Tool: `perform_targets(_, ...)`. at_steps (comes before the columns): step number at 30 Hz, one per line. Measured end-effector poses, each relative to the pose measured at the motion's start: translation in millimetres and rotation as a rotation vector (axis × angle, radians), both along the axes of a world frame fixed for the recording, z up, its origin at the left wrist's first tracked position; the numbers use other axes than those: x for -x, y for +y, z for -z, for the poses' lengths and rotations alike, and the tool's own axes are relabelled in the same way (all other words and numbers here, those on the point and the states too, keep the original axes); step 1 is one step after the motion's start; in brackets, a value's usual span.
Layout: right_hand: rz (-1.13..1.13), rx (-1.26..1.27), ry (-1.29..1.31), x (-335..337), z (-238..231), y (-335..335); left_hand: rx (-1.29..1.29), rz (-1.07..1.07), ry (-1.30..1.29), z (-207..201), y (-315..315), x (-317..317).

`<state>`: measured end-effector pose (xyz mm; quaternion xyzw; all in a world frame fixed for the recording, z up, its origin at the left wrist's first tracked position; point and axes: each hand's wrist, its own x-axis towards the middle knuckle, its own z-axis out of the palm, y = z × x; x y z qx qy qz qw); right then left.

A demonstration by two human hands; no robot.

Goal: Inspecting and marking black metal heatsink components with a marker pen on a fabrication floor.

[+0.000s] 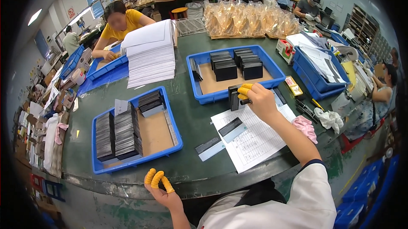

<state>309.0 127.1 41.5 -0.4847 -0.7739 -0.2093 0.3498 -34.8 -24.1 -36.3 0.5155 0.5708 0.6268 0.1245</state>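
My left hand [160,188] hovers at the table's near edge, its yellow-sheathed fingers bent but apart and nothing in them. At the front wall of the far blue tray [208,98], my right hand [260,101] closes on a short upright stack of black cards [234,98]. A dark pen-like stick [245,101] also shows at its fingers. Black card stacks [225,71] stand inside that tray. Long rows of similar cards [126,133] fill much of the near blue tray [137,164]. A printed sheet [259,146] lies below my right forearm, with black-and-pale cards [210,148] beside it.
A tall paper stack [151,61] stands beyond the near tray. Bagged golden items [250,18] line the far edge. Stacked blue bins [318,72], pens [307,111] and crumpled cloths [304,128] sit at right. A person in yellow [127,27] works across the table.
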Motion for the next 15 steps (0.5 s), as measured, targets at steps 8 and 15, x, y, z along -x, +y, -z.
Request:
perform_targets(8,-0.025,0.079,-0.054,-6,-11,-19,0.061,0.112,0.032,-15,-1,-33)
perform_targets(15,-0.170,-0.093,0.069,13,-26,-88,0.224,0.813,-0.503,-29,10,-109)
